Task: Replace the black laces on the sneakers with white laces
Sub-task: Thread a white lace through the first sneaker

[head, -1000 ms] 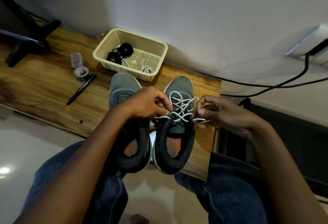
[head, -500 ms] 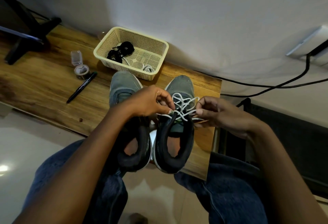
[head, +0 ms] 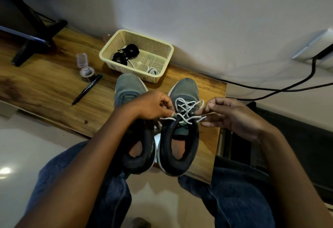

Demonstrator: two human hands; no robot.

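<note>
Both hands pinch the white lace (head: 187, 108) on the right sneaker (head: 180, 128): left hand (head: 155, 106) one end, right hand (head: 228, 116) the other. Both sneakers sit on the wooden surface (head: 45, 87), near the basket (head: 115, 65) with black laces (head: 126, 54).

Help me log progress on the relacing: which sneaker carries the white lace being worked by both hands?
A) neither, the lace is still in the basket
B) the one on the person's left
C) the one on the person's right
C: the white lace criss-crosses the right sneaker, with the left hand and right hand pinching its ends.
</note>
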